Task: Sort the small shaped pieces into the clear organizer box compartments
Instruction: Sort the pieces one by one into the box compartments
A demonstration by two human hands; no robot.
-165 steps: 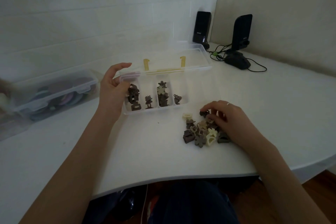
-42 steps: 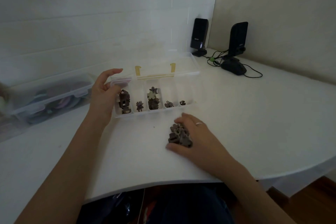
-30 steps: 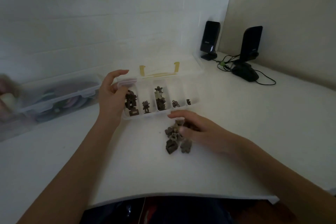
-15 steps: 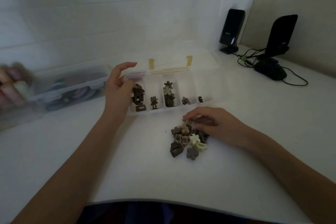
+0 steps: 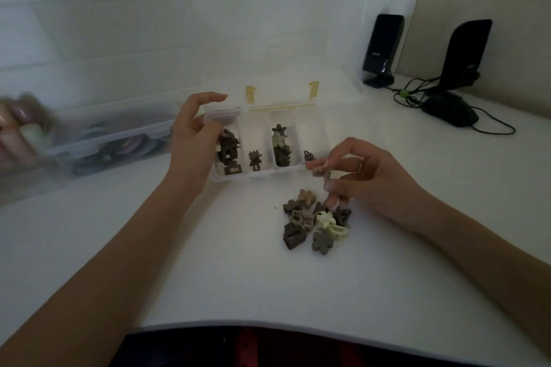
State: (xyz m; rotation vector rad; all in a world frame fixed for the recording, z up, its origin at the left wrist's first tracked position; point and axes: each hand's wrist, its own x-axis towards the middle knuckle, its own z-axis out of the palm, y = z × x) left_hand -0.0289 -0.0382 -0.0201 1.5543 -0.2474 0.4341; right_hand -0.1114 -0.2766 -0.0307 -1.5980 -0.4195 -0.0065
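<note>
The clear organizer box (image 5: 259,125) stands open on the white desk, its lid leaning back with two yellow latches. Its narrow compartments hold brown and cream shaped pieces. My left hand (image 5: 193,140) grips the box's left end, thumb against the side wall. My right hand (image 5: 360,176) is raised just in front of the box's right end and pinches a small tan piece (image 5: 323,173) between thumb and fingers. Below it lies a heap of loose pieces (image 5: 316,223) in brown, tan and cream: flowers, squares and others.
A second clear lidded box (image 5: 113,134) with coloured contents sits to the left, with blurred items at the far left edge. Two black speakers (image 5: 383,50) and a dark mouse (image 5: 450,110) with cables stand at the back right. The desk's curved front edge (image 5: 298,325) runs below.
My right hand has lifted from the heap with a tan piece pinched in it, toward the box's right end. My left hand stays on the box.
</note>
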